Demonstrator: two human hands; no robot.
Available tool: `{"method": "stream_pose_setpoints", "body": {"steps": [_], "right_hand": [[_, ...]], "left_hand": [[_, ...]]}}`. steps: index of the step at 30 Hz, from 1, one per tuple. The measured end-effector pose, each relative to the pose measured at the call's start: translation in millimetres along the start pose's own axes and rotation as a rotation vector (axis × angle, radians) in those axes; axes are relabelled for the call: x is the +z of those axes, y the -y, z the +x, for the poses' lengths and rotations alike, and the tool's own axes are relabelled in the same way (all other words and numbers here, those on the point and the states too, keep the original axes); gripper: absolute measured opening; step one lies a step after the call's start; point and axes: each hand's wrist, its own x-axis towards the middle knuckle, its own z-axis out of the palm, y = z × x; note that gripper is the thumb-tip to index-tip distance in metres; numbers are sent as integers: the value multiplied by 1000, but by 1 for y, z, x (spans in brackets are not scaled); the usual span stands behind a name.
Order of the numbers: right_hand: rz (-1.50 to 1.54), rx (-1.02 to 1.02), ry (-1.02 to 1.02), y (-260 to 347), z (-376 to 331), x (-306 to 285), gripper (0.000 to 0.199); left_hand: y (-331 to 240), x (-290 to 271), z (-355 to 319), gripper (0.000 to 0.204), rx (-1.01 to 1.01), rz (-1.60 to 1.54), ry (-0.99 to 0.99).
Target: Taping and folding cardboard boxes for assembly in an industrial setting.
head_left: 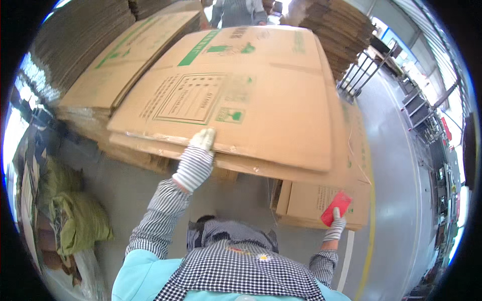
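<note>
My left hand (pixel 197 159), in a striped work glove, grips the near edge of the top flattened cardboard box (pixel 261 100), a large brown sheet with green print lying on a stack. My right hand (pixel 335 226), gloved the same way, holds a flat red card-like tool (pixel 336 207) against the lower cardboard pile (pixel 321 198) at the right. I wear a checked apron over a light blue top.
More piles of flat cardboard (pixel 120 65) stand at the left and back right (pixel 341 30). A green sack (pixel 75 220) lies at the lower left. Another person (pixel 238 11) stands beyond the stack. Grey floor with a yellow line (pixel 370 236) and metal racks (pixel 416 110) run along the right.
</note>
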Motion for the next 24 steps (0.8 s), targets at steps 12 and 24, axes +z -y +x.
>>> {"method": "stream_pose_setpoints", "body": {"steps": [12, 24], "right_hand": [[-109, 74, 21, 14, -39, -57, 51], [37, 441, 282, 50, -53, 106, 51]], "left_hand": [[-9, 237, -99, 72, -20, 153, 900], [-104, 327, -66, 71, 1, -338, 932]]}}
